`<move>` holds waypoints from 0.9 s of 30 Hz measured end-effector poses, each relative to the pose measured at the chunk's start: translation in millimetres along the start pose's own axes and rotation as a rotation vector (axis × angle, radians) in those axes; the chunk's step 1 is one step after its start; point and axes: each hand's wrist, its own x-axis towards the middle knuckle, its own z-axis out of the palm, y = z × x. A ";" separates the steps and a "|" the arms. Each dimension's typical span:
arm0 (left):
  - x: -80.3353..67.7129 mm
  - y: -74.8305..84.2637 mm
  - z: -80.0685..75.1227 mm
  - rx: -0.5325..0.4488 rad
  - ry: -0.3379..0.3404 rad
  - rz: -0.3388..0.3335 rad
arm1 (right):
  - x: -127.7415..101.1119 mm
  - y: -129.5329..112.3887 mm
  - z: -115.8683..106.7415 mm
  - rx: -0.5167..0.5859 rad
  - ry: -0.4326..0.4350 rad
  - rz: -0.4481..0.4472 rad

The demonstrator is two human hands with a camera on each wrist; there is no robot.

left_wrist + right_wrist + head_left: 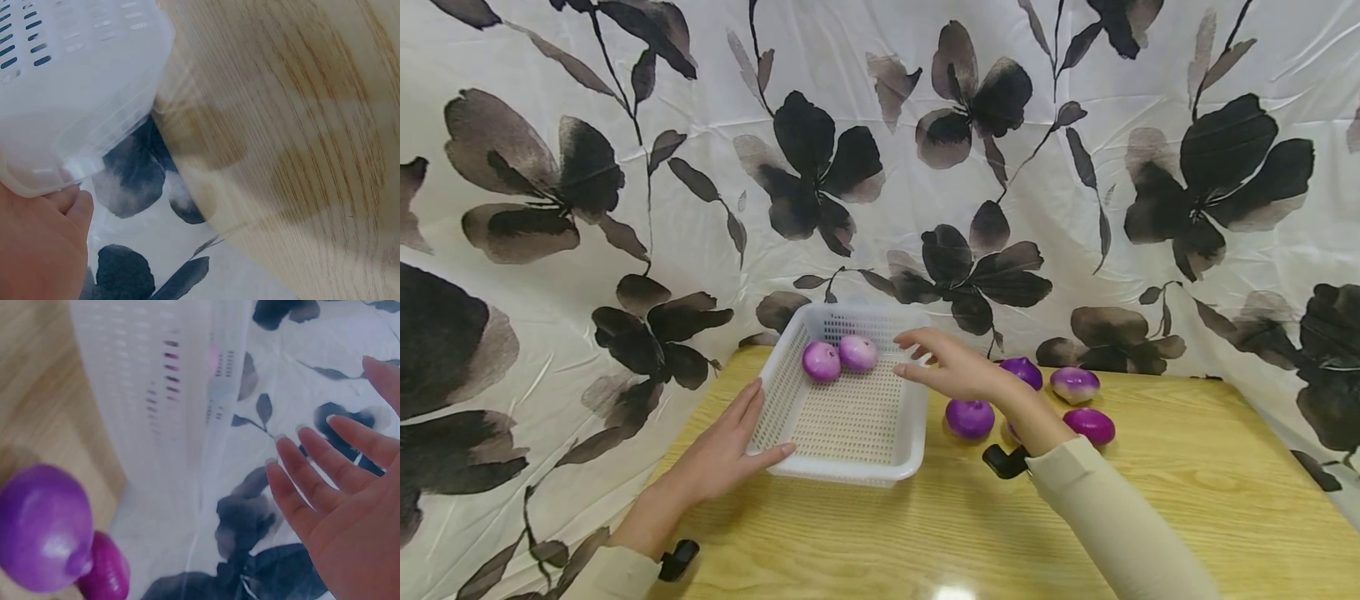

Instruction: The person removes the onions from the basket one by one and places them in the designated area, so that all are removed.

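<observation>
A white slatted plastic basket stands on the wooden table, with two pale purple onions side by side near its far left corner. My left hand holds the basket at its near left corner, thumb over the front rim and fingers along the outer left side. In the left wrist view the fingertips are hidden behind the basket rim. Over the basket's right side, my right hand hovers with fingers spread and nothing in them. The right wrist view shows its bare palm beside the basket wall.
Several darker purple onions, one of them a round onion, lie on the table right of the basket, some partly behind my right forearm. A white cloth with dark flowers hangs behind and along the sides of the table.
</observation>
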 end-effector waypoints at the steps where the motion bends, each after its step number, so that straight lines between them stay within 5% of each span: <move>1: 0.1 -0.2 -0.3 0.002 0.001 0.000 | 6.8 -0.6 0.0 0.011 -0.002 -0.001; 11: 0.0 -0.8 0.0 0.001 0.006 0.008 | 63.4 2.5 4.8 0.121 0.041 0.106; 17: -2.7 -0.2 2.3 -0.004 0.004 -0.001 | 91.2 12.9 27.4 0.315 0.094 0.290; 21: -1.6 -1.5 3.5 0.009 0.003 0.005 | 106.3 16.3 46.5 0.499 0.202 0.420; 27: -0.5 -2.0 2.5 0.003 0.016 0.002 | 129.2 25.3 74.8 0.466 0.287 0.594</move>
